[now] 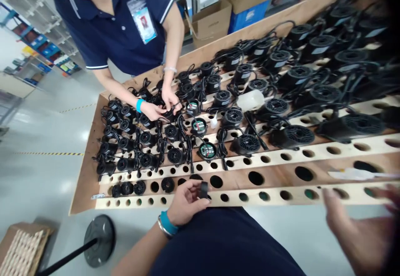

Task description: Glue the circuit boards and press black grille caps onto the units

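My left hand (187, 205) is closed around a small black round cap (203, 189), held upright at the rack's front edge. On the right, my right hand (356, 230) is blurred, its thumb and fingers apart with nothing visible between them. Just beyond it lies a white translucent tube (356, 174) with a yellowish tip. Past my left hand stands an open black round housing (207, 151) showing a green circuit board, with two similar ones behind it. A black slotted cap (168, 185) rests on the front row, and several more sit further left.
The wooden rack (275, 192) has rows of holes and many black cylindrical units (246, 144) with coiled cables. Opposite, a co-worker's hands (162, 109) handle a unit. A translucent bottle (251, 100) and small white dropper bottle (214, 120) stand among them. A black stand base (99, 240) is on the floor.
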